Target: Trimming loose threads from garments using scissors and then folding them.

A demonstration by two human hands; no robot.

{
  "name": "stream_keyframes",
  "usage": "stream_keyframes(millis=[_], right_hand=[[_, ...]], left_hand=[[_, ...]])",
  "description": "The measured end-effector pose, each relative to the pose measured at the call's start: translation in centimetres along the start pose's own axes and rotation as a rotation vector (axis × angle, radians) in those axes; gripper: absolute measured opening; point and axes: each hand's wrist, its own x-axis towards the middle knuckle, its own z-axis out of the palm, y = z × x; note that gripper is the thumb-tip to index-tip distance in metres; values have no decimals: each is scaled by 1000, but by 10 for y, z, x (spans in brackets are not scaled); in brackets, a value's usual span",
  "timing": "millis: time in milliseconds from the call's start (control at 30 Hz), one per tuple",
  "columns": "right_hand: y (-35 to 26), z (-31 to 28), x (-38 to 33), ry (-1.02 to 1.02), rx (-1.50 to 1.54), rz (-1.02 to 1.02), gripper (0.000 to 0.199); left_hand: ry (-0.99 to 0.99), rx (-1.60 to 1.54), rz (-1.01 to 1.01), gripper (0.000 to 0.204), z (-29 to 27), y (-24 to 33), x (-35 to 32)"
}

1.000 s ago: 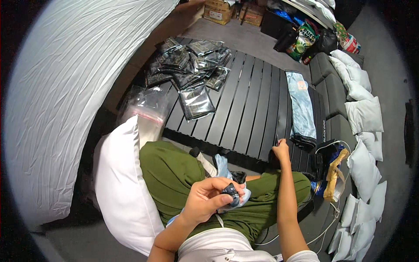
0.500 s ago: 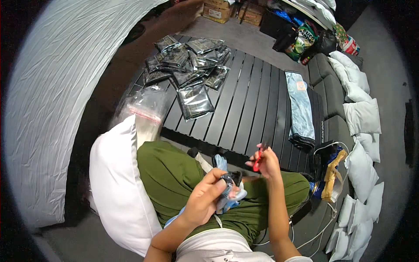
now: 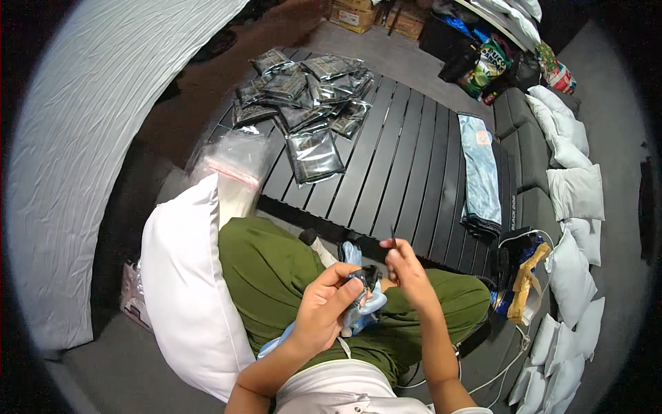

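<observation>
My left hand (image 3: pixel 329 300) is closed on a bunched light-blue and black cloth (image 3: pixel 365 303), pinching its dark edge between thumb and fingers above my lap. Just to the right and a little higher is my right hand (image 3: pixel 408 272), its fingers curled round a small tool with a thin dark tip (image 3: pixel 393 236) pointing up. The tool's red handle is now hidden in the hand. Between the two hands there is a small gap. More of the light-blue cloth (image 3: pixel 352 252) shows beyond the left hand, and some lies under my left forearm.
On the black slatted table (image 3: pixel 393 159) ahead are a heap of clear-wrapped dark packets (image 3: pixel 314 155), clear plastic bags (image 3: pixel 238 162) and a folded light-blue cloth stack (image 3: pixel 480 169). A white pillow (image 3: pixel 189 290) leans at my left. White cables (image 3: pixel 524 338) and several pale cushions (image 3: pixel 576 193) are at right.
My right hand has moved left and slightly down toward the cloth, turning so the tool's red handle no longer shows. The left hand keeps its hold almost in place.
</observation>
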Motion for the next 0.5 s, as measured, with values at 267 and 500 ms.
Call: stream_keyframes(millis=[267,500], right_hand=[[-29,24,-44,72,-318,-510,47],[-50,30,-45,63,-545,-674,37]], left_hand=[[29,51,63,17,-1,0,0],[-79,-44,33,18,-9,-6,-4]])
